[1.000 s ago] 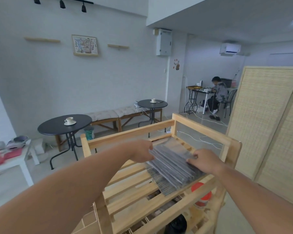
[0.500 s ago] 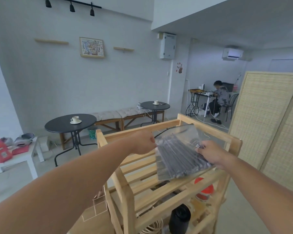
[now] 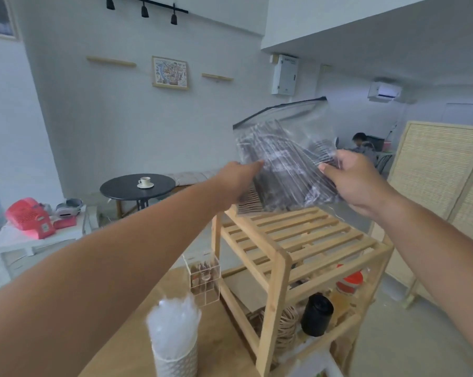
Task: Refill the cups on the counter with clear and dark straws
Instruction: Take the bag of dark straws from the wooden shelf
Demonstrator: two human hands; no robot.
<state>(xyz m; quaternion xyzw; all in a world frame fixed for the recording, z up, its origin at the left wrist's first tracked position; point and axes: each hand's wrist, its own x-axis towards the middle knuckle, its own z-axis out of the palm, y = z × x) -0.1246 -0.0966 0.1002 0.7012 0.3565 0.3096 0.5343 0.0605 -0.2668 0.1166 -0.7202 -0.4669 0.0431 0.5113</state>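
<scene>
Plastic straw bag (image 3: 285,148) gripped by both hands (image 3: 238,183) (image 3: 357,183).

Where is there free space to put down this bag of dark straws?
The rack's slatted top shelf, below the bag of dark straws, is bare. The counter has a bare strip between the white cup and the clear organizer. The rack's lower shelves are crowded: black bottle, twine, red-lidded jar.

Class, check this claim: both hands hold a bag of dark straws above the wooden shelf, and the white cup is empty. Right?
Wrong on the cup: the head view shows the white cup filled with clear straws. The rest stands: left hand and right hand hold the bag of dark straws above the wooden shelf.
</scene>
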